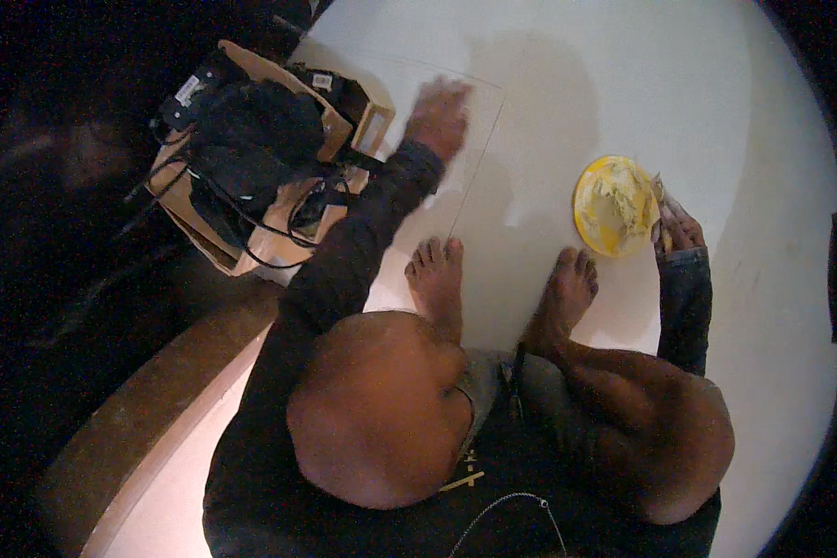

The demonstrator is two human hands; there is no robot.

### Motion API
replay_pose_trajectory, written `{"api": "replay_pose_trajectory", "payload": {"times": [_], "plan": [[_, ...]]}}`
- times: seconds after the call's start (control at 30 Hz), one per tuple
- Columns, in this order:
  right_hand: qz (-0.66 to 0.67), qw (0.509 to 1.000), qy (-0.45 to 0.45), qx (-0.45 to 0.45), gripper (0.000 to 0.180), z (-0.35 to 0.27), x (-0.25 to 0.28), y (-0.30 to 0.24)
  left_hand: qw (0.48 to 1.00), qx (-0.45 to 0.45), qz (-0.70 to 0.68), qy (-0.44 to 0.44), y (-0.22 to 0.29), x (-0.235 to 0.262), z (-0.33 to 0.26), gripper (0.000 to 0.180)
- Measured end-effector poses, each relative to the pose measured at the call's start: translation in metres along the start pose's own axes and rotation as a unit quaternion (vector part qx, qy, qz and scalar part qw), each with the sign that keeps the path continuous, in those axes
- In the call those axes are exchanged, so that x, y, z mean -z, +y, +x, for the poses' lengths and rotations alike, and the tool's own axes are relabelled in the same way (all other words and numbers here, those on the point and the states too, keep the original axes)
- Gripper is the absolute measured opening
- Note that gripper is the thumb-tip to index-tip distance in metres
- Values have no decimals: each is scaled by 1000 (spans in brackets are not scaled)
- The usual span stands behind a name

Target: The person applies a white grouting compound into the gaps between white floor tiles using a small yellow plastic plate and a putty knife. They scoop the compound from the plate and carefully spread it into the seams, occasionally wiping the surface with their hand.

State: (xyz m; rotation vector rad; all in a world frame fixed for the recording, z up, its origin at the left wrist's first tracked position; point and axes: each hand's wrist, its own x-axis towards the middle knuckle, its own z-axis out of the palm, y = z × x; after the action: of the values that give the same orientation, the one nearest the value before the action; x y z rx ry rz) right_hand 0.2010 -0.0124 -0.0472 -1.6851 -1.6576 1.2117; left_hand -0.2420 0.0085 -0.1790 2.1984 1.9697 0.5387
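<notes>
A round yellow plate point(581, 212) with a pale, creamy dough-like mass point(628, 200) spread over it is right of centre, beyond my right foot. My right hand point(681, 228) is at the plate's right rim, its fingers curled around the edge. Pale smears coat those fingers, and the plate hides part of them. My left hand point(440, 116) is stretched out over the pale floor, to the right of a cardboard box. Motion blurs its fingers, and nothing can be made out in it.
The open cardboard box point(246, 244) at upper left holds a black bundle point(251, 135), dark devices and looping black cables. My bare feet point(437, 279) rest on the pale floor point(530, 121), between the hands. A curved brown edge point(177, 386) runs along the lower left.
</notes>
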Motion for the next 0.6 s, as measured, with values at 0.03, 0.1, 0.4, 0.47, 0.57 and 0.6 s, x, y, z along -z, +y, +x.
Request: {"api": "replay_pose_trajectory", "payload": {"times": [0.03, 0.1, 0.4, 0.47, 0.57, 0.6], "plan": [[92, 995, -21, -42, 36, 6, -5, 7, 998, -7, 63, 5, -23, -1, -11, 48], [167, 981, -50, -85, 36, 16, -6, 20, 999, -27, 11, -18, -46, 3, -29, 53], [55, 959, -278, 2, 36, 104, -69, -71, 986, -48, -111, -113, 78, -11, -93, 69], [147, 940, -304, -60, 38, 112, -92, -86, 988, -32, -46, -144, 81, 8, -118, 68], [158, 935, -316, -31, 40, 129, -103, -89, 978, 126, 140, -95, 18, 30, -158, 63], [165, 929, -330, -23, 42, 128, -110, -92, 962, 256, -82, -43, -6, 39, -195, 65]]}}
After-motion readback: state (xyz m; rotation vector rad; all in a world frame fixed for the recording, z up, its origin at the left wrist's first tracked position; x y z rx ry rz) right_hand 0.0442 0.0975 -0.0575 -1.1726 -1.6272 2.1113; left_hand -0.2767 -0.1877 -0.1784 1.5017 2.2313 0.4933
